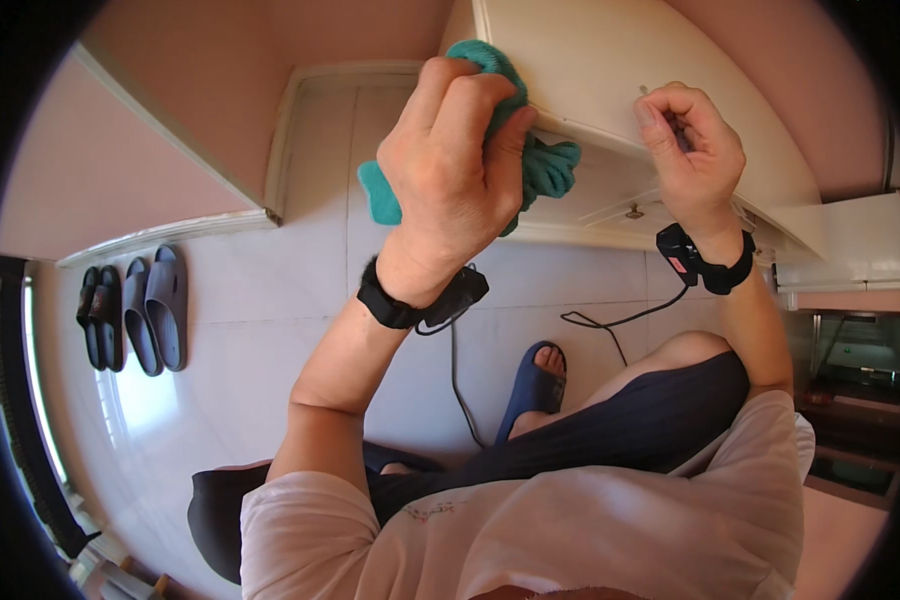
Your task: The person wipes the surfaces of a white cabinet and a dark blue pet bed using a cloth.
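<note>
My left hand grips a bunched teal cloth at the near left corner of a cream cabinet. Part of the cloth shows above the fingers, and loose folds hang out on both sides of the hand. Farther right, my right hand is over the cabinet's front edge, fingers curled in and thumb close to the index finger. No object shows in it, though the inside of the palm is shaded. Below that edge, a small metal knob sits on the cabinet's front.
Black wrist straps with small modules trail thin cables toward the floor. Two pairs of slippers stand by the pink wall at left. My slippered foot rests on the pale tiled floor. Dark shelving is at right.
</note>
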Demonstrator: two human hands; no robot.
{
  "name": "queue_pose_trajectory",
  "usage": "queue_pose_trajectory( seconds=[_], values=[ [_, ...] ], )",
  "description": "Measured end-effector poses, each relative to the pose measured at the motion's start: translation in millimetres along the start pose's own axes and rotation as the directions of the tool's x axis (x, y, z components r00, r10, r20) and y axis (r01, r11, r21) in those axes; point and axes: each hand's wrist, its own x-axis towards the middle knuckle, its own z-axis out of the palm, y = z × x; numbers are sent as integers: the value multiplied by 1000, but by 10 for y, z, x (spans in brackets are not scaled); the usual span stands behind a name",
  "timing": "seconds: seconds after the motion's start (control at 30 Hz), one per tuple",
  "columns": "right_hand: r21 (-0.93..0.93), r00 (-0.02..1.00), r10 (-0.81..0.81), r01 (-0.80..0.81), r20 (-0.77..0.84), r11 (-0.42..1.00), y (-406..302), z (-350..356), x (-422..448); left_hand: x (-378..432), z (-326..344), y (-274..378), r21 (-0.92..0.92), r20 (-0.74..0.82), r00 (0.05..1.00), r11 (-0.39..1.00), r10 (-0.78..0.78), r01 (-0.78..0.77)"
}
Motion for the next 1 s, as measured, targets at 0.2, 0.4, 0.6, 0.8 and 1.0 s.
queue_pose_trajectory(
  seconds=[0.2,0.4,0.6,0.8,1.0],
  values=[
    [13,999,38,-38,-10,999,-14,12,12,123,-85,57,53,141,982,989,127,-136],
    [88,996,86,-86,-1,992,26,45,22,303,-120,-200,-222,171,940,918,-294,328],
    [78,993,118,-117,-1,990,-9,12,10,47,-13,218,23,216,965,988,147,-156],
    [120,990,140,-138,-9,983,-9,-4,-6,-322,49,522,-212,297,948,976,115,-51],
    [182,986,166,-163,1,970,-15,-37,-39,-180,2,446,-125,184,977,988,110,-87]
  ],
)
